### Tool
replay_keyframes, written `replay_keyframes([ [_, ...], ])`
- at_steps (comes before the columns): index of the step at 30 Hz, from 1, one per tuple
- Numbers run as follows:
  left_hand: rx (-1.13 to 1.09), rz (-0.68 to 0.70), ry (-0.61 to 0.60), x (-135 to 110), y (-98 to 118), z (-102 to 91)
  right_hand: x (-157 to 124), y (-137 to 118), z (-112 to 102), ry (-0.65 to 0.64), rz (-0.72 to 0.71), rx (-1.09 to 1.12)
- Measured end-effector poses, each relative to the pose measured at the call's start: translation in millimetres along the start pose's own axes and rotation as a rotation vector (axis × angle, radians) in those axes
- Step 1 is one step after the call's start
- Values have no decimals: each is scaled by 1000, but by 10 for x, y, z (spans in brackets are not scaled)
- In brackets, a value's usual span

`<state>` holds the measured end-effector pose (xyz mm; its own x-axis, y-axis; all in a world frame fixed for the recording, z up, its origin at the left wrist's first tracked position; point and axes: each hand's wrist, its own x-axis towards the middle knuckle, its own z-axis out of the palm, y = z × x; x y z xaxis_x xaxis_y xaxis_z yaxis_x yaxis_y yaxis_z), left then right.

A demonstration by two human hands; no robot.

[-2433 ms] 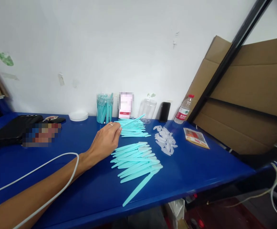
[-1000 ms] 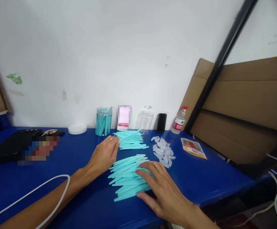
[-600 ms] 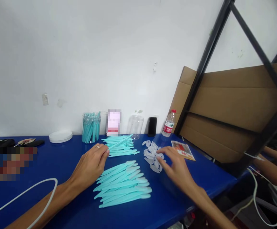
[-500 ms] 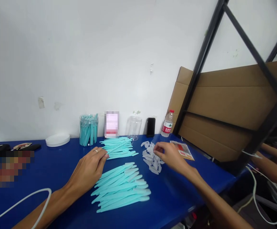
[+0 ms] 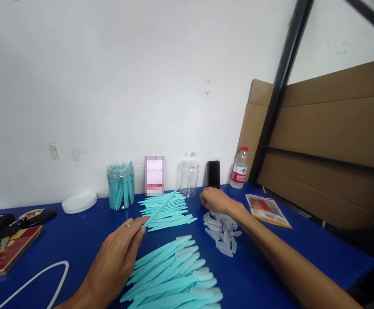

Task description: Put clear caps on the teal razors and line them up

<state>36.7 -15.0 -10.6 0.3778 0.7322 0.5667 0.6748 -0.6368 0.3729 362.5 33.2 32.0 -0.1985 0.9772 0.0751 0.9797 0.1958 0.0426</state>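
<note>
My left hand (image 5: pixel 122 249) pinches the end of a turquoise eyebrow razor (image 5: pixel 161 210), which slants up and to the right. Beneath that razor lies a spread of similar razors (image 5: pixel 170 221). Closer to me is a second heap of razors (image 5: pixel 177 274), their right ends covered by pale translucent caps. My right hand (image 5: pixel 215 200) is at the far edge of a pile of loose translucent caps (image 5: pixel 223 236). Its fingers are curled together, and whatever may be in them is hidden.
Along the wall stand a jar full of razors (image 5: pixel 121 186), a blurred pink-screened phone (image 5: pixel 154 176), a clear jar (image 5: pixel 188 178), a black phone (image 5: pixel 213 174) and a water bottle (image 5: pixel 239 168). A white lid (image 5: pixel 79 202) lies left; a printed packet (image 5: pixel 267 209) lies right. A white cable (image 5: pixel 61 274) crosses the front left.
My view has shifted. My right hand has moved from over the caps to their far side, toward the clear jar. The razor in my left hand now points more steeply upward.
</note>
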Motion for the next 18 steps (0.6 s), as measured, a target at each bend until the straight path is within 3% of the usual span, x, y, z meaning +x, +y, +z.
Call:
replay_keyframes([
  [7, -117, -77, -30, -41, 106, 2, -72, 90, 105, 23, -30, -34],
  [12, -165, -113, -42, -15, 92, -7, -64, -100, 18, 164, 0, -12],
  [14, -188, -137, -34, -1, 97, -20, -72, -228, -66, 316, -13, 212],
  [16, -208, -177, -21, 11, 107, -33, -109, -357, -145, 429, -28, 639],
  [18, -238, -208, -23, 21, 120, -41, -176, -471, -191, 416, -32, 1093],
])
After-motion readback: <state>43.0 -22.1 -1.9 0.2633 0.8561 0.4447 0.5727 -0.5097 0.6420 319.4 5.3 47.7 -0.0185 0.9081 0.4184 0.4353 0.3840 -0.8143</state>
